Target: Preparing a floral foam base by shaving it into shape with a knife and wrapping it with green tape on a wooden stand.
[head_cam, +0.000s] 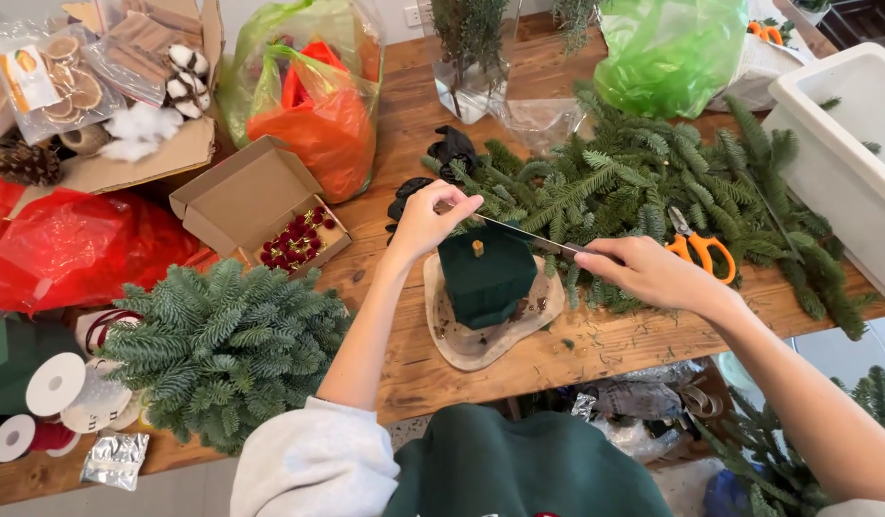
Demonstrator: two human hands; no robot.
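The planked wooden table (595,349) carries a heap of needled fir branches (653,182) behind a dark green foam block (487,278), faceted and matte, on an irregular pale wooden slab (466,347). Above the block, the right hand (653,273) grips a thin metal blade (528,236); the left hand (425,222) pinches its tip.

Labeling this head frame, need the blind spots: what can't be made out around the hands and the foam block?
- Knife: handle hidden inside right hand; tip covered by left hand.
- Foam block: far side faces away; whether the blade touches it can't be told.
- Scissors: blades partly buried in fir branches.
- White tub: cut off by the right edge.
- Red bits in the open box: too small to identify.
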